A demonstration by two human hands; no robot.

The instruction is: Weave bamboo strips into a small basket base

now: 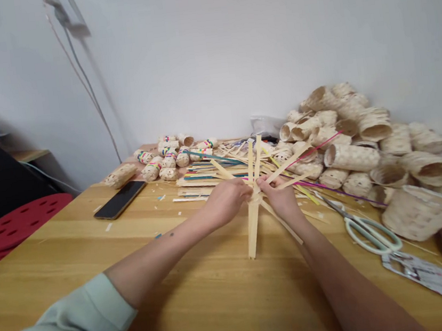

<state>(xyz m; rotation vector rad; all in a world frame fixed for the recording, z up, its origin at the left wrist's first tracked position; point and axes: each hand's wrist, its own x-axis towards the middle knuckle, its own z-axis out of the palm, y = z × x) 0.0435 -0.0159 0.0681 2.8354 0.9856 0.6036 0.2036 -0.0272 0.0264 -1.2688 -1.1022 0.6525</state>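
Note:
My left hand (pixel 227 201) and my right hand (pixel 280 198) meet over the wooden table, pinching a radiating star of flat bamboo strips (pixel 255 231) at its crossing point. The strips fan out in all directions from between my fingers. Behind my hands lies a heap of loose bamboo strips (pixel 202 181), some dyed in colours. Further back stand several small woven bamboo pieces with coloured bands (pixel 160 165). Off to the right of my right hand rises a large pile of woven bamboo baskets and tubes (pixel 351 157).
White-handled scissors (pixel 369 236) and a printed paper sheet (pixel 432 282) lie at the right front of the wooden table (pixel 219 278). A black phone (pixel 119 200) lies at the left. Scraps dot the tabletop. A red stool (pixel 19 225) stands beyond the left edge, and a white wall backs the table.

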